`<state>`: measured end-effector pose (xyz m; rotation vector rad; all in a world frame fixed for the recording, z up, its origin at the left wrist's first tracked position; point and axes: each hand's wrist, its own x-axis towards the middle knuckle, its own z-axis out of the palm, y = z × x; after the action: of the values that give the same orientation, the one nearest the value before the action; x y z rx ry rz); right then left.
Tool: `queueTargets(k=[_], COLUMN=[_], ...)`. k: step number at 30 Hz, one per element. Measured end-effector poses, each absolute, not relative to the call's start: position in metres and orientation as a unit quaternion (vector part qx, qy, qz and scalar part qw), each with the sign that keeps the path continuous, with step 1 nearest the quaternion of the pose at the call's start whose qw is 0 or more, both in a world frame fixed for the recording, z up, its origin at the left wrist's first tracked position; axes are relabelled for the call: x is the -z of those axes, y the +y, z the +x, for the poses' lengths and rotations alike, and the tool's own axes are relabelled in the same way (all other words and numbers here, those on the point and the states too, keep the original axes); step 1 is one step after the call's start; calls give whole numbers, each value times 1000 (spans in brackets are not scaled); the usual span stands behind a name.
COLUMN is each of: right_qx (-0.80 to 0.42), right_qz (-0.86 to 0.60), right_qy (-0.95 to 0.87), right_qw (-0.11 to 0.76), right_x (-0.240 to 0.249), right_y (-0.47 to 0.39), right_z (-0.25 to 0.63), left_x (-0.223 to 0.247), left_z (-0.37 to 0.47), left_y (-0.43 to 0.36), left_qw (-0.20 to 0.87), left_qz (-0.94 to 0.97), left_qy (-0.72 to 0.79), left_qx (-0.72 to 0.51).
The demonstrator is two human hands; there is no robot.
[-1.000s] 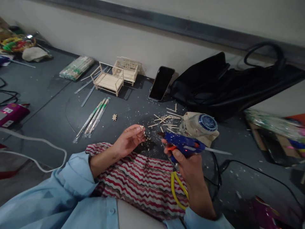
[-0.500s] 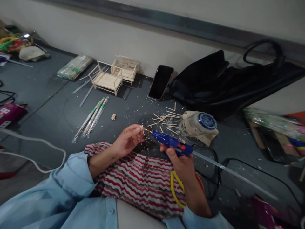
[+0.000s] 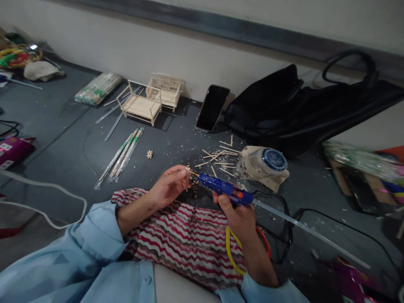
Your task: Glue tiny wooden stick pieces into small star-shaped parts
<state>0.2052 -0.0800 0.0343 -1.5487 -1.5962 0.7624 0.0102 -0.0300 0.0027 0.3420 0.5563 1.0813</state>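
Between the thumb and fingers of my left hand (image 3: 170,185) is pinched a small pale wooden piece (image 3: 188,169), partly hidden by the fingertips. My right hand (image 3: 238,214) is wrapped round a blue glue gun (image 3: 222,188), its brass nozzle (image 3: 194,173) pointing left and touching or almost touching the piece. A long clear glue stick (image 3: 309,230) sticks out of the gun's back end. Beyond my left hand, a small star-shaped wooden piece (image 3: 150,154) lies on the dark table. Short thin wooden sticks (image 3: 217,158) are scattered past the gun.
Two miniature wooden furniture frames (image 3: 142,106) stand near the wall. A phone (image 3: 212,108) leans beside a black bag (image 3: 296,113). A jar with a blue lid (image 3: 274,160) rests on cloth at right. Wrapped stick packs (image 3: 121,158) lie left. A black cable (image 3: 347,225) runs at right.
The glue gun has shifted slightly left, bringing its nozzle closer to the small wooden piece. My left hand has stayed nearly still, keeping its pinch.
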Motion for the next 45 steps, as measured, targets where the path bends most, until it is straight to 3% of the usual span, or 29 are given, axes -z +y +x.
queueTargets(k=[45], right_qx=[-294], right_qz=[-634], right_qy=[-616], right_qw=[363], right_x=[-29], right_y=[-80], right_z=[209], left_x=[1], left_z=[9], left_y=[-30], left_qw=[810], left_qz=[166], left_qy=[254], left_qx=[-502])
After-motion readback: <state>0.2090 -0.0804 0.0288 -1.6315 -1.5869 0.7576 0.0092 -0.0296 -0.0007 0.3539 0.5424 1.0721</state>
